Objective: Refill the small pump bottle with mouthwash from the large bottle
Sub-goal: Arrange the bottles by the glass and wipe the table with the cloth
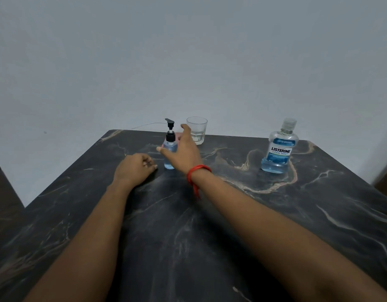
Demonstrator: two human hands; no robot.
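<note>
A small clear pump bottle with blue liquid and a black pump head stands upright near the far middle of the dark marble table. My right hand, with a red thread on its wrist, is spread open right beside the bottle, thumb in front of it and fingers reaching past its right side; no grip is closed on it. My left hand rests on the table just left of the bottle, fingers curled in, holding nothing. The large mouthwash bottle, capped and partly filled with blue liquid, stands upright at the far right.
A clear drinking glass stands behind the pump bottle near the table's far edge. Something pink shows behind the pump bottle, mostly hidden. A thin wire runs along the far edge by the grey wall. The table's edges fall away at left and right.
</note>
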